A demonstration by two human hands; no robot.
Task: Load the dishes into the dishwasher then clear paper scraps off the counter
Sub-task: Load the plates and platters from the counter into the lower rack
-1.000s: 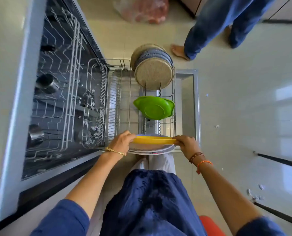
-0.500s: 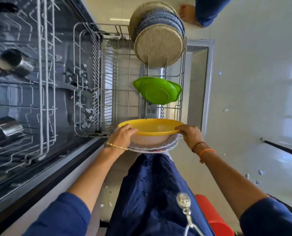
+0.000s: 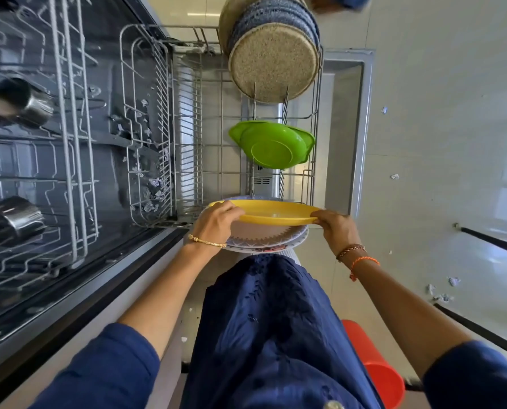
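I have a yellow plate [image 3: 271, 215] held level over the near end of the pulled-out lower rack [image 3: 205, 119], stacked on a patterned plate [image 3: 271, 242] whose rim shows beneath it. My left hand [image 3: 218, 221] grips the stack's left edge with the fingers curled over the yellow rim, and my right hand [image 3: 335, 227] grips the right edge the same way; the two hands sit apart, one at each side. I think there may be a third plate in the stack, but the layers overlap too closely to be sure. Further along the rack, a green bowl [image 3: 273, 146] stands on edge between the tines, and beyond it a row of speckled plates [image 3: 273, 59] stands upright. To the left, the upper rack [image 3: 39, 160] holds steel cups [image 3: 11, 219] lying on their sides. Paper scraps [image 3: 152, 190] lie scattered on the dishwasher floor under the racks and on the tiled kitchen floor to the right. An orange tub [image 3: 373, 364] sits beside my right leg.
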